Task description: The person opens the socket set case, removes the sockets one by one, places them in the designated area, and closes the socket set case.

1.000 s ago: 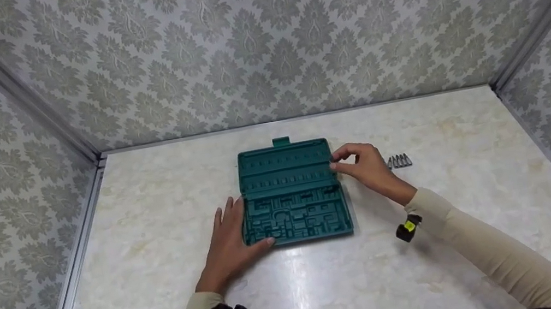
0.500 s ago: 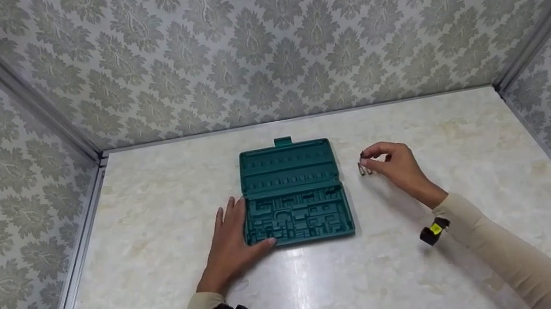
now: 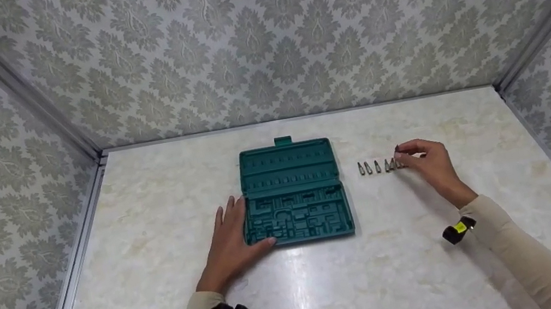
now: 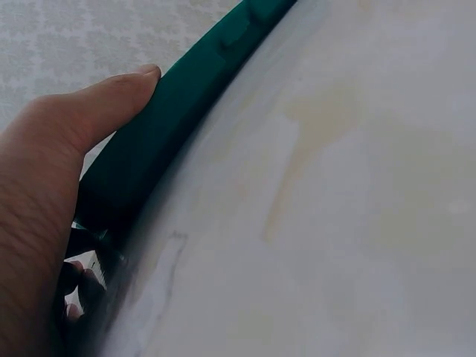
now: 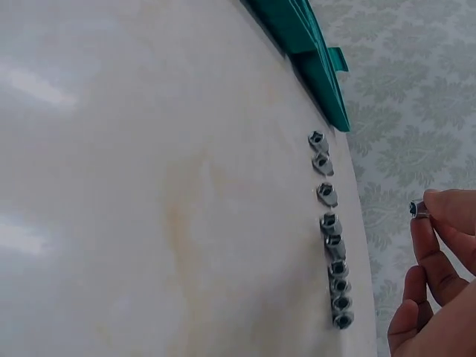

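A green plastic tool case (image 3: 289, 190) lies unfolded flat on the table, its moulded recesses facing up. My left hand (image 3: 228, 247) rests at the case's near left corner, fingers fairly straight along the side. Its thumb (image 4: 123, 104) touches the front edge. Right of the case stands a row of small silver sockets (image 5: 327, 195), with square holes showing in their upper ends. Above the row's right part, my right hand (image 3: 429, 163) pinches another small metal socket (image 5: 419, 209) between thumb and fingertips. In the head view, that hand hides the row's right end.
The pale marbled table (image 3: 158, 184) surrounds the case. Patterned wall panels (image 3: 247, 43) enclose it at the back and both sides. A latch tab (image 3: 282, 141) sticks out from the case's far edge.
My right hand has moved right from beside the case's lid to above the sockets, first uncovering the row's left end. The small item stays in its fingertips. My left hand has stayed put.
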`<state>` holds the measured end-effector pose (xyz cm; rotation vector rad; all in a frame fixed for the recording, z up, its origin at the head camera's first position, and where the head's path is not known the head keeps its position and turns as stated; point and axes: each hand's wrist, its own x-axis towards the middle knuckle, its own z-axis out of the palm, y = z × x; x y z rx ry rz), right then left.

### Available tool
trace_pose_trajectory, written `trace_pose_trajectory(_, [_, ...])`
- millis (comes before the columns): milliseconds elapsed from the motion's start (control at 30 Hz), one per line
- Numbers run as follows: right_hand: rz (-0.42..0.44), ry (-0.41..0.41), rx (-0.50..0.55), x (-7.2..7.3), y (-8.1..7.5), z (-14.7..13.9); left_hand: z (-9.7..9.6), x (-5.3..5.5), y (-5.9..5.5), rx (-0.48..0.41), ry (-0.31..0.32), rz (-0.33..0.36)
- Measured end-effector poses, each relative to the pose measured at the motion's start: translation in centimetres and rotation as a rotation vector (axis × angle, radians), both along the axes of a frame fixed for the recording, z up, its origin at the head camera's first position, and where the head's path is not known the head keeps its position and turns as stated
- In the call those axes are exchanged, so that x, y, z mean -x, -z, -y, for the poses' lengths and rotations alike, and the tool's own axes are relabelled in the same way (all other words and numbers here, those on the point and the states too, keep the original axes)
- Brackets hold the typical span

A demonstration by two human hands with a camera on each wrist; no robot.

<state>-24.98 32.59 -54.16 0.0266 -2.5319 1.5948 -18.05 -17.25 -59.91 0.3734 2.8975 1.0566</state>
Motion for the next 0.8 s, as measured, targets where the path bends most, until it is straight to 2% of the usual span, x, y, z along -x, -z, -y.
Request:
trace_pose_trajectory(333, [0.020, 0.119, -0.055, -0.3, 1.8, -2.8, -0.1, -0.1, 0.0, -0.006, -0.010, 0.005])
trace_pose_trajectory(600, [0.037, 0.164, -0.110, -0.9, 3.1, -3.9, -0.2, -0.1, -0.2, 0.006, -0.003, -0.003])
trace_pose_trajectory(800, [0.036, 0.192, -0.131, -0.9, 3.6, -3.8, -0.1, 0.0, -0.2, 0.008, -0.001, -0.007])
